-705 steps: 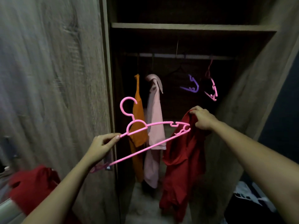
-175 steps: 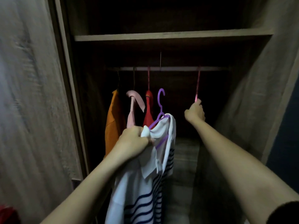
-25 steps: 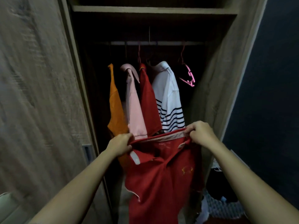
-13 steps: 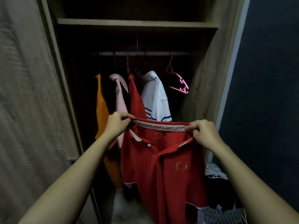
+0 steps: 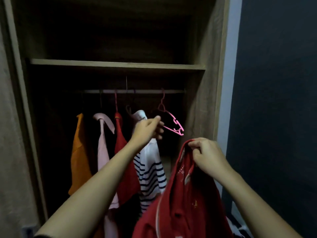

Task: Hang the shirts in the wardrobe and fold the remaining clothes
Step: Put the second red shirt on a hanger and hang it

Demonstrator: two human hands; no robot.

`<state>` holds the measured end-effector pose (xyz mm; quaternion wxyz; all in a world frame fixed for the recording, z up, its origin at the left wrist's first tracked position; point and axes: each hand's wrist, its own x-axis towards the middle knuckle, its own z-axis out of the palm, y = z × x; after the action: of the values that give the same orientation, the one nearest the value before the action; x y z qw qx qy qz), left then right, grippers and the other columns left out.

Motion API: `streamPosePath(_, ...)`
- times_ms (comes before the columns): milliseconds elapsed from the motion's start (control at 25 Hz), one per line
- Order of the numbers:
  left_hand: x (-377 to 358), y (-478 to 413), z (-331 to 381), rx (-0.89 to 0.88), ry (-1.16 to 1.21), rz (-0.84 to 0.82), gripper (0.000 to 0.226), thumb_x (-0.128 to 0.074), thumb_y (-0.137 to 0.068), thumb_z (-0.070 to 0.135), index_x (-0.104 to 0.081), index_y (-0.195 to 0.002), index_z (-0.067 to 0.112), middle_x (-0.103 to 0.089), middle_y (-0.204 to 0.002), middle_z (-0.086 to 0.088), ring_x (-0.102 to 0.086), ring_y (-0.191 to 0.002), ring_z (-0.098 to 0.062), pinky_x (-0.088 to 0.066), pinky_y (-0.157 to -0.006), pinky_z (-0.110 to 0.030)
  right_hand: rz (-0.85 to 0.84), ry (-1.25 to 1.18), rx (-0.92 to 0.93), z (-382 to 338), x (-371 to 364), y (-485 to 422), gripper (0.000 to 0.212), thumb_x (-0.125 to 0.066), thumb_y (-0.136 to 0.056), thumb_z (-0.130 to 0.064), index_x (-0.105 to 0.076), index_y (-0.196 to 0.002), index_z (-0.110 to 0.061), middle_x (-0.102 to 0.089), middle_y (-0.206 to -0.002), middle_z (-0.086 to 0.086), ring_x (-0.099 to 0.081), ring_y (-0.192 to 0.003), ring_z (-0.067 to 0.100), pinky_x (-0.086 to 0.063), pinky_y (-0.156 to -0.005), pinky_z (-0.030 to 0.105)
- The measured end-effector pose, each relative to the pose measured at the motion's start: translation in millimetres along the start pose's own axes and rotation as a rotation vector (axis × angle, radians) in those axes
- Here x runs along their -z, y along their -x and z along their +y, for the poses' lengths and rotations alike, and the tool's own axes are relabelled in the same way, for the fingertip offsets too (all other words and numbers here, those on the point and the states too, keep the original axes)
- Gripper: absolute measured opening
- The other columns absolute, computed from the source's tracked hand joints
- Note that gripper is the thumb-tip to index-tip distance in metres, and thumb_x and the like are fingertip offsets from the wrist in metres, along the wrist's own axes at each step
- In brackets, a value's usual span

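**Left Hand Off the Collar, Reaching for the Free Hanger**

Half a second ago both hands stretched the collar of the red polo shirt (image 5: 187,194) between them. Now my left hand (image 5: 148,128) has let go of it and gone up and forward to the pink hanger (image 5: 172,123) on the rail (image 5: 137,91).

State of the hands:
- Left: fingers curled at the hanger's lower bar. Contact looks likely, but a closed grip cannot be confirmed.
- Right hand (image 5: 206,156): fingers pinched on the collar. The whole shirt hangs below this one grip, nearer to me than the rail.

Position of the remaining items: four shirts already hang to the left of my left fingers, the striped shirt (image 5: 149,169) directly behind my left wrist and the orange shirt (image 5: 79,152) farthest off.

Probable faults from here:
1. The hook catches on the rail if I pull the hanger toward me and do not lift it first.
2. My forearm drags the striped shirt sideways, or off its own hanger.
3. The collar slips from the single pinch, since the shirt's weight is unsupported.
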<state>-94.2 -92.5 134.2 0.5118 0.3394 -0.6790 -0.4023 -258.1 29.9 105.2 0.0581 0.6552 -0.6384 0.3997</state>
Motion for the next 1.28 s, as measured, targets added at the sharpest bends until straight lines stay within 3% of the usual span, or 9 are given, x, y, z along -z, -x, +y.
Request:
streamPosePath(160,-46.8,-78.7,-17.0,0.238,0.194,0.092,0.02,-0.046,-0.096,0.021,-0.057,-0.084,0.01,-0.063,-0.082,-0.013,-0.064,-0.064,-0.019,-0.048,-0.06,-0.028,-0.018,0.011,0.07,15.5,-5.0,-14.0,0.04,-0.044,-0.084,0.004,-0.065,-0.116,-0.007,-0.062,-0.125,0.003,-0.054,-0.118,0.013,-0.021,-0.093,0.001)
streamPosePath(240,-59.1,-126.0,-35.3,0.294,0.203,0.168,0.038,-0.052,-0.09,0.031,-0.057,-0.105,-0.002,-0.064,-0.103,-0.028,-0.063,-0.094,-0.041,-0.052,-0.079,-0.043,-0.027,0.014,0.091,26.7,-10.0,-24.4,0.041,-0.044,-0.084,0.003,-0.065,-0.116,-0.01,-0.06,-0.126,0.0,-0.054,-0.117,0.012,-0.027,-0.099,0.006)
streamPosePath(360,-75.6,-166.3,-53.6,0.343,0.196,0.192,0.062,-0.055,-0.085,0.042,-0.048,-0.127,-0.003,-0.058,-0.125,-0.016,-0.056,-0.114,-0.034,-0.044,-0.101,-0.041,-0.079,0.03,0.1,41.9,-18.2,-36.3,0.043,-0.043,-0.082,0.001,-0.066,-0.116,-0.013,-0.059,-0.126,-0.002,-0.054,-0.117,0.014,-0.038,-0.105,0.024)
streamPosePath(440,-87.2,-167.9,-48.3,0.348,0.285,0.186,0.046,-0.054,-0.092,0.031,-0.045,-0.126,0.001,-0.054,-0.109,-0.007,-0.056,-0.105,-0.026,-0.045,-0.091,-0.029,-0.082,0.026,0.103,51.1,-20.1,-40.3,0.044,-0.043,-0.081,0.002,-0.065,-0.117,-0.012,-0.059,-0.126,-0.002,-0.054,-0.116,0.013,-0.037,-0.104,0.017)
streamPosePath(560,-99.2,-178.7,-48.3,0.326,0.291,0.143,0.009,-0.055,-0.092,0.007,-0.05,-0.099,0.006,-0.05,-0.072,-0.007,-0.051,-0.062,-0.014,-0.046,-0.05,-0.018,-0.094,0.028,0.099,63.3,-22.1,-45.6,0.044,-0.042,-0.08,0.005,-0.065,-0.117,-0.008,-0.059,-0.125,0.002,-0.053,-0.116,0.012,-0.026,-0.094,0.004)
streamPosePath(640,-99.0,-186.8,-47.8,0.316,0.291,0.147,0.011,-0.055,-0.086,-0.008,-0.05,-0.09,0.002,-0.049,-0.069,-0.009,-0.052,-0.059,-0.014,-0.047,-0.04,-0.016,-0.12,0.028,0.078,68.3,-24.4,-47.6,0.043,-0.043,-0.079,0.005,-0.065,-0.115,-0.005,-0.06,-0.125,0.005,-0.053,-0.116,0.014,-0.026,-0.094,0.005)
streamPosePath(960,-87.5,-154.0,-12.3,0.229,0.296,0.157,0.02,-0.036,-0.084,-0.015,-0.047,-0.091,0.0,-0.049,-0.087,-0.009,-0.062,-0.084,-0.019,-0.045,-0.056,-0.026,-0.107,0.009,0.05,67.0,-47.8,-46.8,0.045,-0.043,-0.079,0.003,-0.063,-0.118,-0.006,-0.054,-0.13,0.003,-0.051,-0.12,0.02,-0.038,-0.105,0.028)
streamPosePath(1120,-58.2,-68.0,-28.6,0.174,0.028,0.162,0.033,-0.032,-0.085,-0.012,-0.054,-0.076,0.012,-0.046,-0.039,0.007,-0.039,-0.049,-0.014,-0.026,-0.04,-0.017,-0.18,0.06,0.078,62.1,-65.0,-36.6,0.047,-0.043,-0.08,0.003,-0.058,-0.124,-0.004,-0.048,-0.136,0.007,-0.045,-0.126,0.023,-0.033,-0.108,0.025)
streamPosePath(1280,36.3,24.1,-55.9,0.101,-0.401,0.312,0.017,-0.048,-0.088,0.01,-0.061,-0.085,0.02,-0.051,-0.067,-0.002,-0.052,-0.062,-0.021,-0.031,-0.051,-0.023,-0.258,0.086,0.058,51.6,-73.0,-27.7,0.042,-0.048,-0.076,0.003,-0.063,-0.115,0.0,-0.051,-0.131,0.014,-0.049,-0.123,0.028,-0.036,-0.105,0.025)
